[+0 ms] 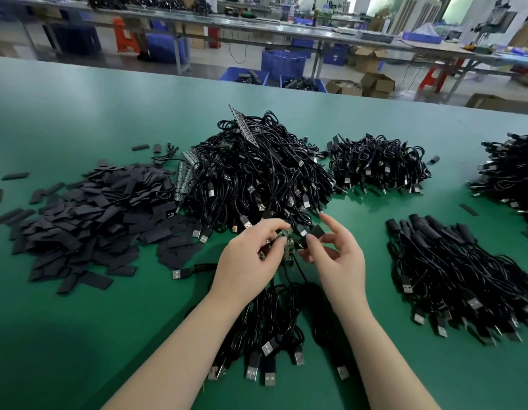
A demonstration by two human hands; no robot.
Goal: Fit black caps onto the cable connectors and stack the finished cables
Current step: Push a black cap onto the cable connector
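Note:
Above the green table, my left hand [250, 255] grips a bunch of small green circuit-board connectors [287, 247] on black cables. Their cables [274, 318] hang down toward me, USB plugs lying at the near edge. My right hand [333, 255] pinches a black cap [311, 236] between thumb and fingers, right against the connector ends. A heap of flat black caps [88, 220] lies at the left. A stack of capped cables [452, 270] lies at the right.
A big tangle of black cables [256, 173] sits behind my hands, with a smaller pile [378, 164] to its right and another [511, 170] at the far right edge. Loose caps are scattered at the far left. Benches and blue crates stand beyond the table.

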